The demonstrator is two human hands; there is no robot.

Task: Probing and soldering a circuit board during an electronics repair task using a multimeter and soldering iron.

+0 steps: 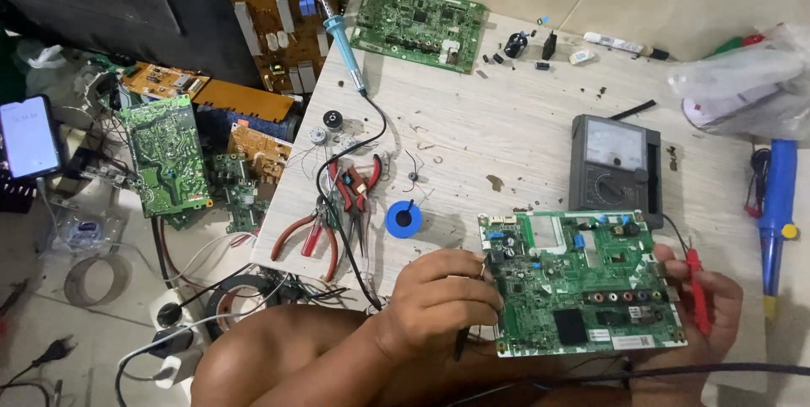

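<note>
A green circuit board (582,285) lies at the near edge of a pale wooden table (489,129). My left hand (443,301) is closed around a black test probe, its tip at the board's left edge. At the board's right edge my right hand (704,306) grips a red test probe (695,285), which points upward. Just beyond the board sits a grey analog multimeter (614,164), with black leads running from it toward both hands.
Red-handled pliers (325,217), a blue solder spool (404,219) and a blue soldering iron (342,36) lie left of the board. Another green board (418,26) rests at the far edge. Several circuit boards (164,154), a phone (29,135) and cables crowd the floor at left. A blue tool (776,204) is at right.
</note>
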